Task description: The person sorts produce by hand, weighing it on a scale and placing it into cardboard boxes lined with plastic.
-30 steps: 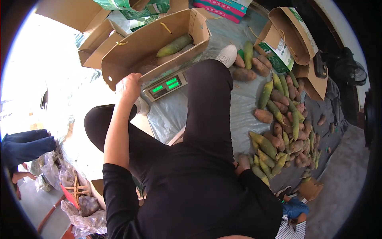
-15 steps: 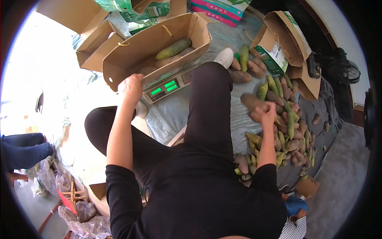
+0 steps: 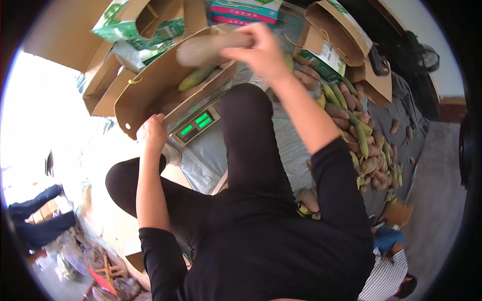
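Note:
My right hand (image 3: 261, 52) is closed around one end of a long brownish root vegetable (image 3: 208, 49), blurred by motion, above the open cardboard box (image 3: 173, 113). My left hand (image 3: 152, 131) grips the near rim of that box at its left end. Inside the box lie a green radish (image 3: 195, 79) and some brownish roots, partly hidden by the near wall. The box rests on a scale (image 3: 196, 123) with lit green digits. Right of my knee spreads a pile of green and brownish roots (image 3: 369, 145).
Other open cardboard boxes (image 3: 324, 50) stand at the upper right and upper left. A pink and teal box (image 3: 246, 11) is at the back. A black fan (image 3: 426, 57) stands at the far right. Other people appear at the lower left (image 3: 42, 228) and lower right (image 3: 386, 271).
My right hand has carried the brownish root vegetable from beside the pile up and left, over the box. My left hand stays on the box rim. The view has shifted.

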A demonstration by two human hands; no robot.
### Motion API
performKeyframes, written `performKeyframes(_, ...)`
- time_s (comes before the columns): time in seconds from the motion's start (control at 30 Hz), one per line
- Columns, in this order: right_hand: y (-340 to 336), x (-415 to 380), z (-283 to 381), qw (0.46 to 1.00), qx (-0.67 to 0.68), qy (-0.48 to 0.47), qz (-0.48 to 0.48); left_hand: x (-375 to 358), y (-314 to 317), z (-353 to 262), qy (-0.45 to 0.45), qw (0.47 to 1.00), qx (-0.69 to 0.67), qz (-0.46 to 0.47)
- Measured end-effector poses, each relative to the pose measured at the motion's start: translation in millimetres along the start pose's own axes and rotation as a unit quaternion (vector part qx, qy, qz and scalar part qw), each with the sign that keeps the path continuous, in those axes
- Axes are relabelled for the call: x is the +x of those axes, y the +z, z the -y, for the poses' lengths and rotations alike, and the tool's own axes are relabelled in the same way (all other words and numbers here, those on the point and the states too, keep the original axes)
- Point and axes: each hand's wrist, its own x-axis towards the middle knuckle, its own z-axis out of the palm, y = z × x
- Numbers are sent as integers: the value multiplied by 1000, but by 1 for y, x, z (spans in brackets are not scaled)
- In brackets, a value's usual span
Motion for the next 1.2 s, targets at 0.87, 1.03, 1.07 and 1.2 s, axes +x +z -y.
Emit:
performKeyframes(0.87,-237,-295,-262,785,-366,460,-196,3,-1,1,36,999,-2,7)
performKeyframes(1.03,-275,-334,-308,721,-325,572,-218,5,2,4,56,998,-27,-14)
performKeyframes(1.07,-281,-339,-318,703,-319,595,-223,5,2,3,49,998,-29,-5)
performKeyframes(1.2,-258,-291,-242,609,-509,607,-48,5,0,-3,29,999,-45,-2)
